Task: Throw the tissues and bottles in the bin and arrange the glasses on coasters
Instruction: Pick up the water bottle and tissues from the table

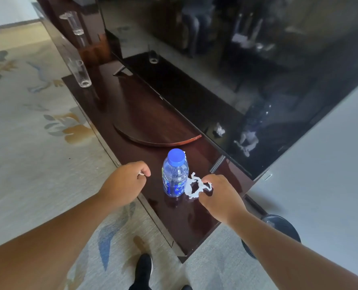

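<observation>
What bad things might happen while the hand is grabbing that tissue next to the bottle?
The right hand pinches the tissue, which lies right beside the upright bottle; a quick tug might tip the bottle over. The left hand seems to pinch a small white scrap, which might drop onto the carpet unnoticed. The tall glass stands near the front edge of the cabinet, so a bump may send it off.

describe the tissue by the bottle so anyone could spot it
Find the dark wooden TV stand, then the blue-capped bottle at its near end. The tissue lies just right of the bottle, pinched by the right hand: white and crumpled, unlike the clear bottle.
</observation>
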A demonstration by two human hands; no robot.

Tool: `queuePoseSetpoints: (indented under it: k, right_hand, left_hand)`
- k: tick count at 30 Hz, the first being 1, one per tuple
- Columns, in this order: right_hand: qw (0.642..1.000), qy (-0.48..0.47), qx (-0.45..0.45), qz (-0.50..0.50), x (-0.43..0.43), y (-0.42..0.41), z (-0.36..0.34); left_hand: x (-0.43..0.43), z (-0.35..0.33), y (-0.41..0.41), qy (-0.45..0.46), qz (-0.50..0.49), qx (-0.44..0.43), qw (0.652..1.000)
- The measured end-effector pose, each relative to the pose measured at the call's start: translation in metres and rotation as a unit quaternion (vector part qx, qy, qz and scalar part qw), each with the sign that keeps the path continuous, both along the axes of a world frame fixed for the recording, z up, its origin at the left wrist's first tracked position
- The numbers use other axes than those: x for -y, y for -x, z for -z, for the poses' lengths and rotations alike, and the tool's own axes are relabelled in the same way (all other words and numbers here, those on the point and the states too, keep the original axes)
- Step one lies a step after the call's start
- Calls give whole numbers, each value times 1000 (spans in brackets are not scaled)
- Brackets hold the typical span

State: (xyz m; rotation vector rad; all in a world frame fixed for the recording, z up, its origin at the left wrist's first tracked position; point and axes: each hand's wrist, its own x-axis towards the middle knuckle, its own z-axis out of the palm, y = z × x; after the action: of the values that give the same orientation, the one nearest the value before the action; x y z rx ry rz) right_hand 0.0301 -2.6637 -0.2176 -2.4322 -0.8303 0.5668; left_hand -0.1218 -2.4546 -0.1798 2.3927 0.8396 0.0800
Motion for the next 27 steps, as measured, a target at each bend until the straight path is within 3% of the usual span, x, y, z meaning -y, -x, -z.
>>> queuePoseSetpoints:
  k: [10, 19, 27]
  right_hand:
    - [995, 82, -30, 46, -32, -1, 27]
    - [977, 213, -9, -23, -53, -2, 57]
    - [983, 106, -30, 145, -45, -9, 59]
  left_hand:
    - [-70, 30, -39, 37, 73, -26, 996]
    - [-100, 51, -52, 43, 128, -46, 990]
    - [-98, 66, -77, 49, 162, -53, 984]
